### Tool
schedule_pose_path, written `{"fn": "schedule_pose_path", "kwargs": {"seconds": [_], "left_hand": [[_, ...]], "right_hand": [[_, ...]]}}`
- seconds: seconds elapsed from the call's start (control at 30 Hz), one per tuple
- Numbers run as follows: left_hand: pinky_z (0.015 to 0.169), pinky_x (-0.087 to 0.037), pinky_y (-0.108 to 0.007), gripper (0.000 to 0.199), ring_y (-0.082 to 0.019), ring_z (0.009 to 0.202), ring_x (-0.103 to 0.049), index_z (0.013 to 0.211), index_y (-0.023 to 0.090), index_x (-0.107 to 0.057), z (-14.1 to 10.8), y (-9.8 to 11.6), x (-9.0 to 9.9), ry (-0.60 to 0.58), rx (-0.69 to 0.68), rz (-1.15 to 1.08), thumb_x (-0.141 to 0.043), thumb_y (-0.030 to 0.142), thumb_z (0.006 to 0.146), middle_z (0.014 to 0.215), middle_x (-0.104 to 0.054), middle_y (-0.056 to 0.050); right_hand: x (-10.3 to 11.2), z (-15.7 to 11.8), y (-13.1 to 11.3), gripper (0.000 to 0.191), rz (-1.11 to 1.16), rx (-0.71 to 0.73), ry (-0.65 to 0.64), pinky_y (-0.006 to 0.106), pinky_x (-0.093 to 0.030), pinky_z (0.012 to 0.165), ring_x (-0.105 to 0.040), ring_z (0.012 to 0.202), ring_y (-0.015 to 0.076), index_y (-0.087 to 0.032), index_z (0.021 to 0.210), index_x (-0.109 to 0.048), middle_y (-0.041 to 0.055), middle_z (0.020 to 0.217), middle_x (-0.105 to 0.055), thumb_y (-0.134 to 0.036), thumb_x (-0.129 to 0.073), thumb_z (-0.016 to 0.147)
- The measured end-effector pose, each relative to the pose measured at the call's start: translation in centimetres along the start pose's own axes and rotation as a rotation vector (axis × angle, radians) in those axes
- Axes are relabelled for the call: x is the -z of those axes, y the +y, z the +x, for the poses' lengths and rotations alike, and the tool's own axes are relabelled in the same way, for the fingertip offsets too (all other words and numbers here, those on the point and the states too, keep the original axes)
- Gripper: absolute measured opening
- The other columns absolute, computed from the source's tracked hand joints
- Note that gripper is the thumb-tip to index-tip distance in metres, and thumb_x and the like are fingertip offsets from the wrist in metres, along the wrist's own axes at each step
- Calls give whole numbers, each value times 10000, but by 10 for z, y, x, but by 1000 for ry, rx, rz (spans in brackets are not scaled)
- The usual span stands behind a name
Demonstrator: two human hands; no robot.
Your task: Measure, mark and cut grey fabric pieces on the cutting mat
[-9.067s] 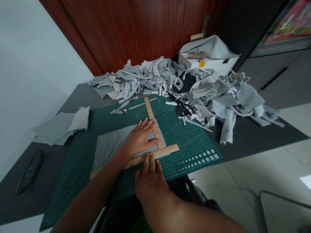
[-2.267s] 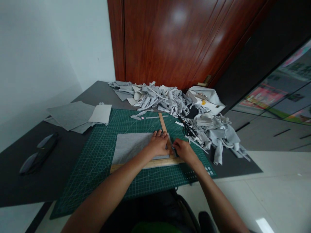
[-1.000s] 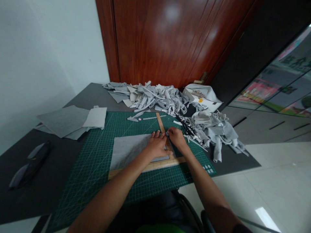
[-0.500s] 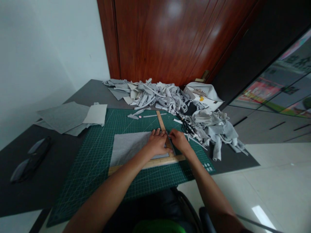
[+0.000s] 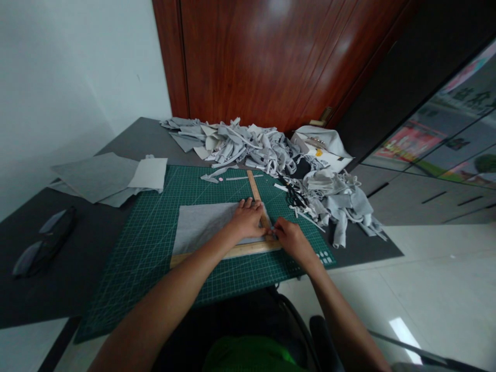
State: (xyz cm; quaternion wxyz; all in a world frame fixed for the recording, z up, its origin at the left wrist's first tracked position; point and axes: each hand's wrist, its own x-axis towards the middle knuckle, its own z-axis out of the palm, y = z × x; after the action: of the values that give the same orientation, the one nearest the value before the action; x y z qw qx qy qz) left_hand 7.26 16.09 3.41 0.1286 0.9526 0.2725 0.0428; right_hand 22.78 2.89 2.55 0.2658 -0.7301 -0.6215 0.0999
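A grey fabric piece lies flat on a green cutting mat. Two wooden rulers form a corner on it: one long ruler runs along the near edge, the other ruler points away from me at the right edge. My left hand rests flat on the fabric and the upright ruler, fingers stretched out. Beside that ruler's near end, my right hand is closed in a pinch. Whatever its fingertips hold is too small and hidden to make out.
Scissors lie right of the mat among a heap of grey fabric scraps. A white box stands at the back right. Grey sheets with a cream piece lie at left, near eyeglasses.
My right hand has slid toward me along the upright ruler, down to the corner. My left hand stays pressed on the fabric and ruler. The whole view has shifted slightly.
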Motion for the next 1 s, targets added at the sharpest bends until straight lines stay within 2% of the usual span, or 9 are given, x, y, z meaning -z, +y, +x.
{"fn": "schedule_pose_path", "kwargs": {"seconds": [0.37,0.43,0.53,0.7,0.87,1.0], "left_hand": [[1292,-168,-556,974,-418,1587,-227,1602,140,-370,1,1,1,-7,4,-10,-680,671,847,1687,-358,-184],[1292,-168,-562,962,-417,1588,-224,1604,146,-368,1,1,2,-6,3,-20,-668,670,855,1688,-356,-182],[1297,-158,-557,949,-419,1587,-223,1605,151,-366,0,1,1,-11,-2,-22,-671,651,858,1693,-347,-174],[1293,-162,-564,948,-422,1576,-243,1603,169,-365,2,0,-2,11,-9,-26,-682,638,842,1678,-370,-167],[1292,-170,-571,956,-431,1570,-247,1596,136,-382,2,-1,-2,14,-11,-25,-670,644,839,1672,-377,-180],[1289,-182,-573,938,-429,1570,-255,1605,164,-377,2,-1,-4,25,-12,-24,-674,609,835,1670,-387,-172]], "right_hand": [[0,-16,0,90,-3,-26,33,275,-406,658,-659,702,198,-239,834,-612,25,753,-708,-183,-590,902],[-2,-18,0,88,18,-28,40,276,-420,663,-663,702,200,-231,920,-642,29,775,-724,-174,-578,900],[-3,-19,-1,193,39,-17,33,285,-452,711,-696,770,211,-221,1039,-674,54,871,-765,-156,-547,909],[-5,-18,-2,163,58,-13,34,293,-476,766,-708,820,215,-228,921,-694,54,872,-769,-160,-546,916],[-8,-17,-3,158,73,19,73,294,-480,767,-700,820,216,-216,887,-693,64,869,-758,-144,-555,912],[-10,-13,-3,164,63,35,84,291,-489,783,-697,830,212,-220,882,-687,65,871,-754,-121,-562,921]]}}
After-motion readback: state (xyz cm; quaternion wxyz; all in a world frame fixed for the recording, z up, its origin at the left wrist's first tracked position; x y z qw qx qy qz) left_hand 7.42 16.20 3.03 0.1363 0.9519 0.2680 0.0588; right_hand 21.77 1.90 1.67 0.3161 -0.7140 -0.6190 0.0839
